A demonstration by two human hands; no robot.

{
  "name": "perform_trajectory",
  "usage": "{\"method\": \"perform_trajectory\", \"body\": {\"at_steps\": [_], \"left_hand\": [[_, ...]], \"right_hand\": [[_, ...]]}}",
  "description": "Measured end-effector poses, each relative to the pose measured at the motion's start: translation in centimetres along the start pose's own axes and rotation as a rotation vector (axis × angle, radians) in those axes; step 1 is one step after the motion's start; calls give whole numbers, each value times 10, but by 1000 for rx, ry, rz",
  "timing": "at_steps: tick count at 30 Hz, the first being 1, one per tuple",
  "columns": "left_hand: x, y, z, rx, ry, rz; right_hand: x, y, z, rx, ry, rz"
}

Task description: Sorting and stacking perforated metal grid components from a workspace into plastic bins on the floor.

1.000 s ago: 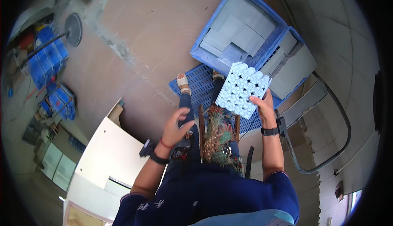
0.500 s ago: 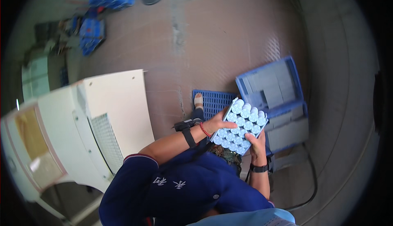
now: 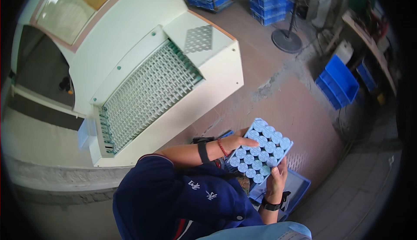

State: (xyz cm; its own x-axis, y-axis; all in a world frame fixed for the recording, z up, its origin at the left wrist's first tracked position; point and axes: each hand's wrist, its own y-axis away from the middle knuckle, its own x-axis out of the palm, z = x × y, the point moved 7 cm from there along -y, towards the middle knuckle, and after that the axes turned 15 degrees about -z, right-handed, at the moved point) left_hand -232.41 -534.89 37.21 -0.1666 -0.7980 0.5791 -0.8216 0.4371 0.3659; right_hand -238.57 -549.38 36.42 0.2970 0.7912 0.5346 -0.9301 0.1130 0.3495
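Note:
Both my hands hold a tray packed with rows of light blue, round-ended cylinders, in front of my body. My left hand grips its left side, thumb lying over the cylinders. At the lower right side is my right hand, its thumb resting on the edge and the fingers hidden beneath. The cylinder tops face up toward me. To the left stands a large cream-coloured machine with a sloping bed of close-set pale, rod-like parts; neither hand touches it.
A blue crate sits below my right hand, partly hidden. Farther off are stacked blue crates, a round black stand base, and a tilted blue bin beside a wooden bench. A wall runs along the lower right.
My view has swung left, bringing the machine's bed fully into sight. The tray stays in both hands and now shows its cylinder tops more squarely. The open blue crate is mostly out of sight.

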Motion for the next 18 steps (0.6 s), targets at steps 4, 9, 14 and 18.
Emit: {"method": "perform_trajectory", "body": {"at_steps": [4,9,14,18], "left_hand": [[30,39,-50,166,101,-173],[13,87,-93,430,283,-391],[-106,86,-228,629,5,-656],[-194,54,-352,591,-248,-769]], "right_hand": [[1,-5,11,96,-52,221],[-53,-8,7,85,-32,200],[-52,-34,-67,152,-2,-145],[-12,-67,-132,134,8,-244]]}}
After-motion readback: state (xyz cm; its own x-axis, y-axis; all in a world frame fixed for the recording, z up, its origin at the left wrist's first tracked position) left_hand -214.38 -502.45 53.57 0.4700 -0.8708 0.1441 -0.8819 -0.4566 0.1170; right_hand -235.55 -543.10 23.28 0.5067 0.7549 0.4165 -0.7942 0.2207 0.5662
